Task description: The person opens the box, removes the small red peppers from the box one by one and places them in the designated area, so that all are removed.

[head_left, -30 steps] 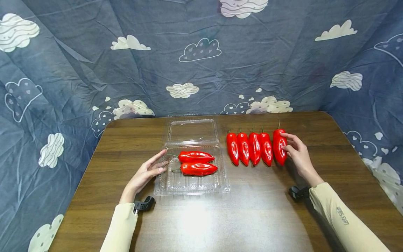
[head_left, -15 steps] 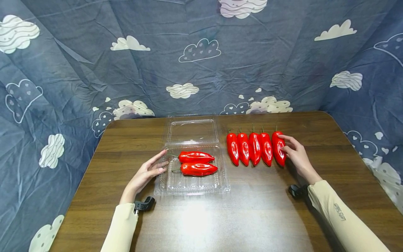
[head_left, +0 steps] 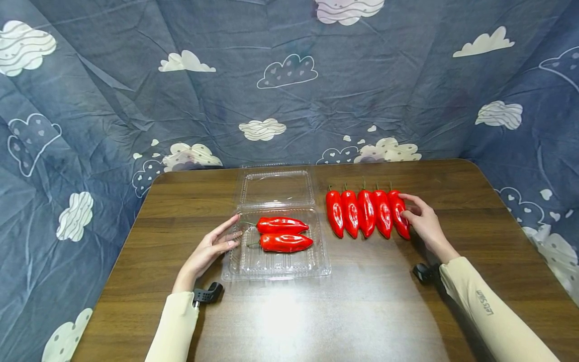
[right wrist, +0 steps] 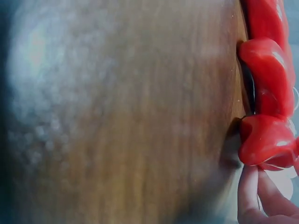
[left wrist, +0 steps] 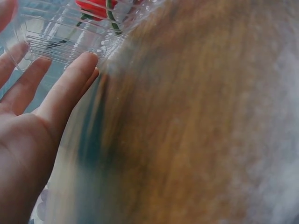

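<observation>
At the right hand (head_left: 423, 221), the grip is held apart: thumb and index finger are set along the right side of the rightmost red pepper (head_left: 396, 207), which lies on the desk (head_left: 371, 301) at the end of a row. Four more red peppers (head_left: 366, 213) are lined up to its left, stems toward the far edge, tips toward the near side, with narrow gaps seen between the tips. By a slim strip of wood the row is parted from the right rim of the clear plastic tray (head_left: 280, 266). Inside it, a pair of red peppers (head_left: 286, 243) is laid crosswise, stems left, ribbed floor showing in front. The hinged lid (head_left: 276, 188) is folded back to the desk's far edge, below the cloud-print backdrop (head_left: 384, 90). By the tray's left rim, the left hand (head_left: 205, 251) is placed, fingers spread, its grip likewise apart. A broad stretch of wood is seen in front of tray and row.
</observation>
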Demonstrator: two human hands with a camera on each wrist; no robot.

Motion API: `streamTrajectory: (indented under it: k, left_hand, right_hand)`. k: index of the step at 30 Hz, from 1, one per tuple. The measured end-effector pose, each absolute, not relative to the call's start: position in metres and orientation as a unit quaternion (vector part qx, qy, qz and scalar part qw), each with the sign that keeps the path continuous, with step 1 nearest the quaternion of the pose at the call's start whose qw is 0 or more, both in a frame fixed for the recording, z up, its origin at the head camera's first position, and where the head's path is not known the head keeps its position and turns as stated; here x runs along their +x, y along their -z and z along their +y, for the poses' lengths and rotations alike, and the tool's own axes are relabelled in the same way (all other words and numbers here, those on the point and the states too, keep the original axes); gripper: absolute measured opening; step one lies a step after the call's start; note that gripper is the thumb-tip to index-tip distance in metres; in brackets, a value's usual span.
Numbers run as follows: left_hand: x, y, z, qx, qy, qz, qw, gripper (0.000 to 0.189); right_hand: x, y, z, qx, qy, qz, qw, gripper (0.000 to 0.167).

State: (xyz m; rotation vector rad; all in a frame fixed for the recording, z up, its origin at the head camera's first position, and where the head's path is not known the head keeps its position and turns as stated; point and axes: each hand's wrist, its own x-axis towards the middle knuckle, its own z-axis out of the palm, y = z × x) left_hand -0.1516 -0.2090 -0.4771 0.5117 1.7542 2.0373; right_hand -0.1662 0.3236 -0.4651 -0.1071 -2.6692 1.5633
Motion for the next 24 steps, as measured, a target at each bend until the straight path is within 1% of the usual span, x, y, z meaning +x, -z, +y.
streamTrajectory:
  k: [7, 15, 19, 24]
  left_hand:
    - [-0.1517, 0.4777, -0.2093, 0.18, -0.728, 0.629, 0.203, 0.063]
    - [-0.152, 0.4778, -0.2088, 0.178, -0.73, 0.627, 0.203, 0.062]
    - [-0.1523, 0.4781, -0.2091, 0.18, -0.732, 0.626, 0.201, 0.063]
    - [-0.1524, 0.4775, -0.2088, 0.178, -0.732, 0.625, 0.202, 0.064]
  right_hand:
    - [-0.1654, 0.4644, 0.3233, -0.038, -0.499, -0.866, 0.016, 0.046]
    - [-0.168, 0.4703, 0.3266, -0.035, -0.528, -0.848, 0.024, 0.045]
    - [-0.1679, 0.4697, 0.3265, -0.043, -0.544, -0.837, 0.033, 0.044]
    - [-0.1664, 0.4663, 0.3254, -0.04, -0.545, -0.836, 0.059, 0.042]
